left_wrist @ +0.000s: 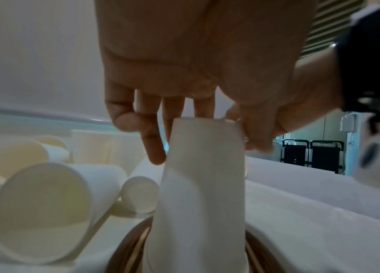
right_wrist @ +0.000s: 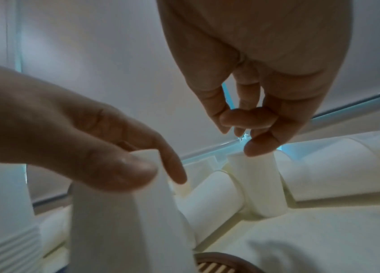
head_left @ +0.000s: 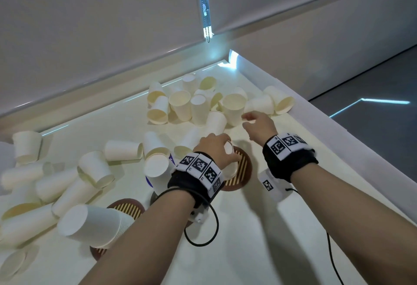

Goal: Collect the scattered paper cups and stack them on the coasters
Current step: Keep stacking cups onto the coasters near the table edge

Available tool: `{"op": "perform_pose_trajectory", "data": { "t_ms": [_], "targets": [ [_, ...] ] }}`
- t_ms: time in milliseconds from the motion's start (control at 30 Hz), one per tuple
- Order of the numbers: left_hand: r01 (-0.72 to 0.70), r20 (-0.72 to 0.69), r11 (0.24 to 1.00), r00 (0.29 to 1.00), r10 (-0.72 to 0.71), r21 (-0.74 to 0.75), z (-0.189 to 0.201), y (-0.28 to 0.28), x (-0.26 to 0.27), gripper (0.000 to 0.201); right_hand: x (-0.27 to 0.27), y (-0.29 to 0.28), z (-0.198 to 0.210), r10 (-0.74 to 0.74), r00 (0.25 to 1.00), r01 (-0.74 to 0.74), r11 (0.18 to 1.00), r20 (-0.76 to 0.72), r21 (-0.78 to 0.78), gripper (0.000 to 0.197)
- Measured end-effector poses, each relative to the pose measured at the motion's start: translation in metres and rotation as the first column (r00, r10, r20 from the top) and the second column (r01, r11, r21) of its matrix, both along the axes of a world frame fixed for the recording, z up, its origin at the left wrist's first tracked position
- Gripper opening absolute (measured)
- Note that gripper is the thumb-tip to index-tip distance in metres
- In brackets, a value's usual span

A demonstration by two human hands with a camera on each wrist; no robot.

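Head downward; wrist views close, overlapping.

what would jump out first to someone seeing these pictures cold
The mass of white paper cups strewn over the pale table, most on their sides, in heaps at the far edge and on the left. Next, the left hand gripping an upturned cup by its base over a striped brown coaster at centre. The right hand reaches empty toward the far heap, and a leaning stack stands on the near-left coaster.
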State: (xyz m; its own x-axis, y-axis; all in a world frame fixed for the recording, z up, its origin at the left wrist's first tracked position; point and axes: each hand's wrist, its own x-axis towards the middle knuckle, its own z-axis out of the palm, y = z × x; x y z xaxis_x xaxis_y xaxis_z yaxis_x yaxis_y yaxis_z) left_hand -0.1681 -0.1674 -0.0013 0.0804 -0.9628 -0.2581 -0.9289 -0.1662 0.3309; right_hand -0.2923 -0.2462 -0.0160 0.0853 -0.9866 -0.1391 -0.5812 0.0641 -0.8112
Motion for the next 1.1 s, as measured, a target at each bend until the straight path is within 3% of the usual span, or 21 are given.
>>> {"op": "perform_pose_trajectory", "data": {
  "t_ms": [67,167,267,333,400,467,533,633,767,833,933,1033,1100],
  "targets": [
    [-0.014,-0.031,1.0,0.999,0.014,0.006,-0.005,-0.002,-0.002,0.05,0.003,-0.012,0.002,0.088,0.988,-0.098,0.993,-0.126,-0.07,0.039],
    [-0.171,-0.233,0.985,0.959,0.159,-0.032,-0.001,-0.009,-0.005,0.049,0.01,-0.03,-0.001,0.207,0.943,-0.241,0.965,-0.26,-0.106,0.05],
    [-0.273,-0.32,0.956,0.92,0.228,-0.103,0.006,-0.018,-0.002,0.042,0.014,-0.042,-0.01,0.292,0.895,-0.337,0.938,-0.338,-0.08,0.06],
    [-0.292,-0.337,0.945,0.913,0.229,-0.149,0.007,-0.023,0.002,0.034,0.013,-0.047,-0.019,0.308,0.879,-0.348,0.936,-0.364,-0.048,0.056],
    [-0.3,-0.334,0.937,0.914,0.23,-0.178,0.005,-0.027,0.005,0.031,0.009,-0.047,-0.027,0.26,0.892,-0.303,0.951,-0.369,-0.064,0.039],
    [-0.311,-0.333,0.929,0.913,0.235,-0.198,0.003,-0.032,0.008,0.034,0.004,-0.046,-0.032,0.142,0.957,-0.181,0.974,-0.254,-0.137,0.026],
    [-0.336,-0.332,0.914,0.909,0.251,-0.229,0.001,-0.035,0.008,0.042,-0.002,-0.044,-0.029,0.037,0.999,-0.034,0.987,0.014,-0.154,0.02],
    [-0.392,-0.427,0.875,0.869,0.25,-0.285,0.003,-0.035,0.005,0.061,-0.007,-0.039,-0.01,-0.061,0.91,0.101,0.992,0.41,-0.075,0.014],
    [-0.412,-0.557,0.854,0.81,0.183,-0.318,0.01,-0.034,-0.003,0.067,0.004,-0.033,0.01,0.041,0.784,-0.084,0.996,0.619,0.041,0.018],
    [-0.457,-0.581,0.816,0.791,0.191,-0.353,0.013,-0.035,-0.002,0.061,0.015,-0.035,0.015,0.081,0.76,-0.14,0.989,0.644,0.041,0.02],
    [-0.55,-0.612,0.736,0.754,0.236,-0.394,0.019,-0.036,0.006,0.055,0.028,-0.047,0.011,0.056,0.834,-0.082,0.996,0.549,0.024,0.029],
    [-0.594,-0.629,0.694,0.733,0.259,-0.407,0.025,-0.036,0.016,0.053,0.036,-0.06,-0.008,0.14,0.971,-0.143,0.99,0.195,0.004,0.036],
    [-0.598,-0.634,0.69,0.73,0.257,-0.408,0.027,-0.035,0.02,0.051,0.042,-0.062,-0.02,0.28,0.959,-0.279,0.96,-0.032,0.025,0.05]
  ]
}}
